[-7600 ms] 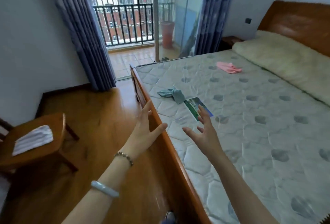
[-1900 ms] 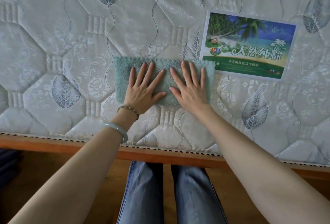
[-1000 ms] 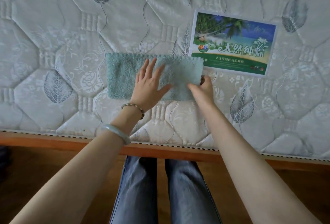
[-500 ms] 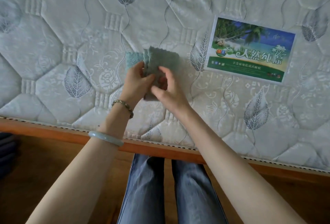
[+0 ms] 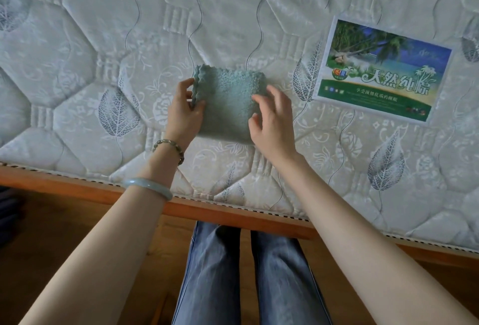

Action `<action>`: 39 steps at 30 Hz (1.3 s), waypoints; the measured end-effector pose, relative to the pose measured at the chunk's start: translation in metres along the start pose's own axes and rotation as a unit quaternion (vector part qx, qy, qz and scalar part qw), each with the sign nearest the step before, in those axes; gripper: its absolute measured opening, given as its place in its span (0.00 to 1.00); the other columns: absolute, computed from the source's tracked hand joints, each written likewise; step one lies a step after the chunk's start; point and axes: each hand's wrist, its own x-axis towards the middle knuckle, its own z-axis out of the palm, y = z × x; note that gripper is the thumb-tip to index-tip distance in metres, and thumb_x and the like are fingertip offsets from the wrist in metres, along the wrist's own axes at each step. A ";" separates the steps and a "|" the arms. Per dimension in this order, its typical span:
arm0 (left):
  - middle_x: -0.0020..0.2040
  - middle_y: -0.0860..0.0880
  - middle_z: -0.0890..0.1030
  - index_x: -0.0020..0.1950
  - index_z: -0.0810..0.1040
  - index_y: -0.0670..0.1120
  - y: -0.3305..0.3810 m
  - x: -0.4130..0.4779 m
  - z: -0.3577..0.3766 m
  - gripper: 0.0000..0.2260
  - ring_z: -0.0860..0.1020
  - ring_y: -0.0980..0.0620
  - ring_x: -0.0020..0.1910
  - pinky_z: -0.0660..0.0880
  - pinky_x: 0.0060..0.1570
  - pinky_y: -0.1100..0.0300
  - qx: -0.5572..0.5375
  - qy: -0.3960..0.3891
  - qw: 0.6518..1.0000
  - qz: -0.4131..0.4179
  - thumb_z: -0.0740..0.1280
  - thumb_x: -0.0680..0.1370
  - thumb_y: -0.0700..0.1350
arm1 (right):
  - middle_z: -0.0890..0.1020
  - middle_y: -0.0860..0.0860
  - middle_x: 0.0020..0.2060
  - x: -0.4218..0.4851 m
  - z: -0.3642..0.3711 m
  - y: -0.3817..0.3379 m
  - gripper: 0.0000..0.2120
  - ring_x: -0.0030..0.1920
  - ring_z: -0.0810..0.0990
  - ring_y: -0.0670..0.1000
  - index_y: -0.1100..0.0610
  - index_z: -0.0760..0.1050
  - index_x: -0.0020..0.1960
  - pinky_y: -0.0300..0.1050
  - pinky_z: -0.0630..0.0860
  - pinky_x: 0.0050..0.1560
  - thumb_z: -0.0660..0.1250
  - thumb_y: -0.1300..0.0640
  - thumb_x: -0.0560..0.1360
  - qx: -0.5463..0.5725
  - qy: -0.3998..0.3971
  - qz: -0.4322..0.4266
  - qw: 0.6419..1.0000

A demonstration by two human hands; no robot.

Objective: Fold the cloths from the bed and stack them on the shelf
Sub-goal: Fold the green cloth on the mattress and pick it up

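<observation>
Small folded teal fleece cloth [image 5: 230,103] lies flat on white quilted leaf-patterned mattress [image 5: 233,14], near the orange wooden bed rail [image 5: 77,185]. Left hand [image 5: 184,115] pinches the cloth's stacked scalloped left edges between thumb and fingers. Right hand [image 5: 272,122] is loose, fingers slightly bent, tips resting on the cloth's right side. Printed palm-beach label [image 5: 383,71] lies on the mattress to the right, apart from the cloth.

A left hand [image 5: 184,113] pinches the layered edge of a folded green cloth [image 5: 229,102] on a quilted mattress [image 5: 103,39] while the right hand [image 5: 273,124] touches its opposite side.
</observation>
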 end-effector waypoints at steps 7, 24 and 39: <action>0.76 0.40 0.59 0.76 0.57 0.40 -0.011 0.000 0.010 0.27 0.58 0.41 0.75 0.54 0.73 0.48 0.334 0.074 0.904 0.258 0.56 0.80 0.51 | 0.68 0.64 0.70 0.028 0.032 -0.003 0.23 0.72 0.64 0.62 0.68 0.67 0.69 0.58 0.57 0.74 0.58 0.58 0.77 -0.132 -0.034 -0.171 0.976; 0.79 0.47 0.53 0.78 0.51 0.52 -0.033 0.012 0.017 0.29 0.50 0.45 0.77 0.47 0.75 0.44 0.422 -0.066 0.865 0.265 0.50 0.80 0.61 | 0.49 0.56 0.78 0.032 0.034 0.029 0.30 0.77 0.46 0.59 0.47 0.44 0.77 0.62 0.41 0.74 0.47 0.39 0.79 -0.234 -0.191 -0.120 0.946; 0.33 0.48 0.70 0.41 0.71 0.44 0.007 0.010 0.007 0.14 0.68 0.51 0.31 0.63 0.28 0.61 0.081 -0.077 0.985 -0.130 0.67 0.77 0.53 | 0.84 0.53 0.38 0.009 0.009 0.006 0.08 0.42 0.83 0.54 0.59 0.81 0.44 0.53 0.80 0.48 0.74 0.54 0.70 0.418 -0.096 0.443 0.788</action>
